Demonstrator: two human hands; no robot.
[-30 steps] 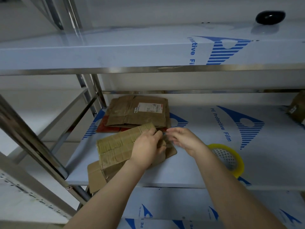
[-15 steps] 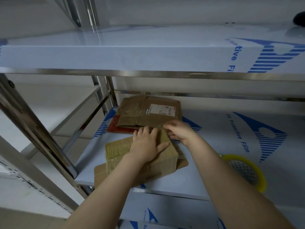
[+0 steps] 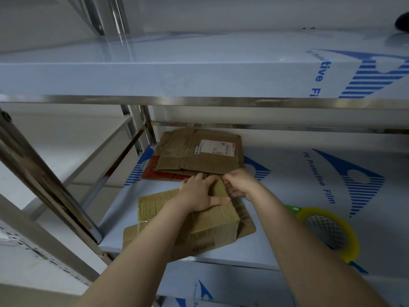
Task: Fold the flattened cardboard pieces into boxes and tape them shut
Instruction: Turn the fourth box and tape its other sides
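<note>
A small brown cardboard box (image 3: pixel 199 229), wrapped in tape, sits on the middle shelf (image 3: pixel 287 196) on top of a flat cardboard piece (image 3: pixel 245 222). My left hand (image 3: pixel 199 193) lies flat across the box's top, pressing it down. My right hand (image 3: pixel 238 185) pinches the box's far upper corner, its fingers curled over the edge. Behind the box lies a stack of flattened cardboard pieces (image 3: pixel 197 154), the top one bearing a white shipping label. A roll of yellow-rimmed tape (image 3: pixel 332 231) rests on the shelf to the right of my right forearm.
A metal upper shelf (image 3: pixel 199 80) overhangs the work area, covered in blue-printed protective film. Slanted steel posts (image 3: pixel 44 180) stand at the left. A red flat piece (image 3: pixel 161 173) peeks out under the stack. A dark round object (image 3: pixel 402 21) sits at the upper shelf's far right.
The box has gone from tilted up in both hands to lying flat on the shelf. My left hand now presses its top and my right hand has closed on its far corner.
</note>
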